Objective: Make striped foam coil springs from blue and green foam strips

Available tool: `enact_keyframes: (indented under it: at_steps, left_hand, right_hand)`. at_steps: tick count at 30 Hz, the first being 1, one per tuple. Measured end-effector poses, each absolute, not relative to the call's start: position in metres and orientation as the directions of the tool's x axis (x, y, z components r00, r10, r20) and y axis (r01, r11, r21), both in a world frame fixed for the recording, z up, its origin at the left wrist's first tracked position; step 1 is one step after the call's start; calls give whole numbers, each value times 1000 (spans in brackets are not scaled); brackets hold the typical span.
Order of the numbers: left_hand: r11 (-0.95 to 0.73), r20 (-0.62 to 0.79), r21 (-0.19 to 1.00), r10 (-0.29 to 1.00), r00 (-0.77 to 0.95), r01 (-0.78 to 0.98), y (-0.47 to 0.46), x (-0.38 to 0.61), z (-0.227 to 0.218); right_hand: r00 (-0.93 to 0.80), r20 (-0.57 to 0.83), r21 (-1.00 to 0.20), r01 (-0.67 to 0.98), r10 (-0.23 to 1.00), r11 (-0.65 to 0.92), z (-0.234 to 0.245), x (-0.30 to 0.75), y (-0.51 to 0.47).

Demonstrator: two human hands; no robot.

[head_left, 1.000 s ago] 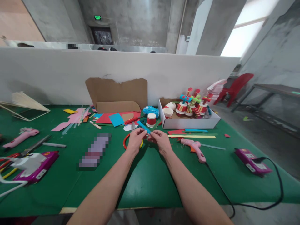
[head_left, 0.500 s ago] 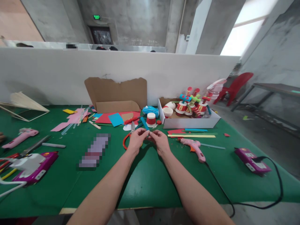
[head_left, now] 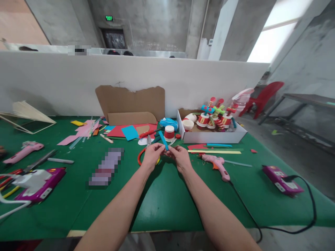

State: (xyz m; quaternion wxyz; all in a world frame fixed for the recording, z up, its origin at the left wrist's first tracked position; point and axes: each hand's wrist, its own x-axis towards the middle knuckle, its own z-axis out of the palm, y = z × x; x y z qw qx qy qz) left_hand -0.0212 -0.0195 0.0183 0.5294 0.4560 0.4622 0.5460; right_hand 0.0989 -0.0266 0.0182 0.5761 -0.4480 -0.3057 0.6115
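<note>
Over the middle of the green table, my left hand (head_left: 154,153) and my right hand (head_left: 180,156) meet fingertip to fingertip. Both pinch the near end of a blue paper strip (head_left: 163,140), whose far end points up and away. A darker strip seems to lie against it, partly hidden by my fingers. Scissors with an orange-red handle (head_left: 139,157) lie beside and partly under my left hand. Just beyond my hands stands a red-and-white paper cup (head_left: 169,133), with a small red cap (head_left: 178,136) to its right.
A white box (head_left: 213,137) with decorated cups stands at back right. Paper strips (head_left: 217,152) and a pink glue gun (head_left: 217,164) lie right of my hands, its cord running to a purple power strip (head_left: 281,179). Cardboard (head_left: 131,104) leans behind coloured paper.
The blue strip has turned slightly and more of it shows between my fingers. My hands stay together in nearly the same place.
</note>
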Motion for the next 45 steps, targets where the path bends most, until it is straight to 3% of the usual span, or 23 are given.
enact_keyframes:
  at_steps: [3, 26, 33, 39, 45]
  left_hand:
    - [-17, 12, 979, 1000, -24, -204, -19, -22, 20]
    - [-79, 70, 992, 993, -91, -98, -22, -20, 23]
    - [-88, 83, 994, 993, -87, -59, -21, -20, 22]
    - [-43, 31, 988, 996, -84, -149, -20, -20, 20]
    - [-13, 14, 993, 1000, 6, -115, -23, -17, 23]
  right_hand:
    - [97, -190, -890, -438, 977, -130, 17, 98, -26]
    - [0, -225, -865, -459, 974, -200, 21, 97, -30]
    - [-22, -169, -895, -416, 985, -163, 18, 97, -30]
    - [73, -134, -899, -428, 988, -90, 18, 98, -27]
    - [140, -125, -848, -529, 982, -33, 19, 97, -27]
